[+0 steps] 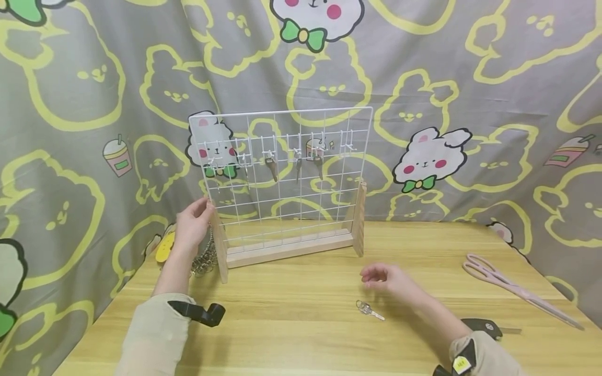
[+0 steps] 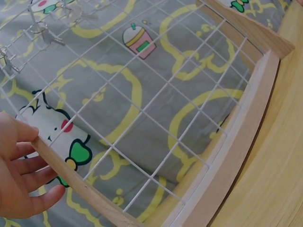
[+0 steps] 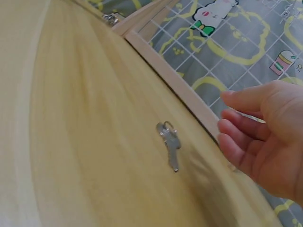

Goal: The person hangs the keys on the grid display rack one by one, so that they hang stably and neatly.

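Head view: no readable writing on key (image 1: 369, 309) or rack (image 1: 282, 177).

Table (image 1: 301, 334): pale wood, smooth, matt with a visible grain. Rack (image 1: 282, 177): white-coated wire grid in an unfinished light wood base and posts. Key (image 1: 369, 310) on the table: shiny silver metal, as were the keys (image 1: 295, 163) on the grid. Backdrop (image 1: 470, 78): printed matt cloth. Scissors (image 1: 512, 286), right: pink, smooth plastic look.

Both forearms wear loose beige fabric sleeves; a black plastic camera mount (image 1: 199, 312) sits strapped at the left wrist, another black strap carrying a yellow tag (image 1: 462, 363) at the right.
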`<state>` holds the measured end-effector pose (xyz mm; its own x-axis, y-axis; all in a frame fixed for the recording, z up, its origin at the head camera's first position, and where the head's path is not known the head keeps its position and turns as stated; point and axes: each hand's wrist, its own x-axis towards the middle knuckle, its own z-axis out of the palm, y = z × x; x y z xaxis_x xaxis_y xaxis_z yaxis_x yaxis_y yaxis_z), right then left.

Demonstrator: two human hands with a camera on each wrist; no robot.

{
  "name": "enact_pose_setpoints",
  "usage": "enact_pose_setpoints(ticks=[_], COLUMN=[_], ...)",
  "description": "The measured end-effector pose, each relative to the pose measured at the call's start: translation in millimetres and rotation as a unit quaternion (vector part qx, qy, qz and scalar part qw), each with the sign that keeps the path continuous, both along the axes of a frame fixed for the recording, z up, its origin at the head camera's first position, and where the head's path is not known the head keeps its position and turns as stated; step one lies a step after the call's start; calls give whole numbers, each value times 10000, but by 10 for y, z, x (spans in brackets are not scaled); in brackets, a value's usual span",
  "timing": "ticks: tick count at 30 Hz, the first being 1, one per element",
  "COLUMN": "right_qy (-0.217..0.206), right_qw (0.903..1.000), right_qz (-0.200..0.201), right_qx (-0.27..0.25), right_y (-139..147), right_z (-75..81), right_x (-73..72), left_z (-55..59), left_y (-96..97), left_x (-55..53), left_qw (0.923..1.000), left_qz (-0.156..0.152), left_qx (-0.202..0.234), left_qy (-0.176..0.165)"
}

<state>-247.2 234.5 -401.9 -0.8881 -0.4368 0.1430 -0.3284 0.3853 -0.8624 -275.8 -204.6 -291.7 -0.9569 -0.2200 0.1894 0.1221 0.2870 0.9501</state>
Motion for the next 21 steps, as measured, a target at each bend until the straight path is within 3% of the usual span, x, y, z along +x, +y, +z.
enact_pose_setpoints(ticks=[9, 21], right_qy=[-537, -11], right_qw=[9943, 9898], right_qz=[906, 1107], right_qx=[143, 897], right_y=[-15, -53], right_z=[-156, -154], right_x=[48, 9], left_z=[-15, -5], left_y=[-8, 4], left_x=[-7, 0], left_qw=[10000, 10000], left_qz=[-33, 30], left_qx=[-54, -50], left_qy=[-10, 22])
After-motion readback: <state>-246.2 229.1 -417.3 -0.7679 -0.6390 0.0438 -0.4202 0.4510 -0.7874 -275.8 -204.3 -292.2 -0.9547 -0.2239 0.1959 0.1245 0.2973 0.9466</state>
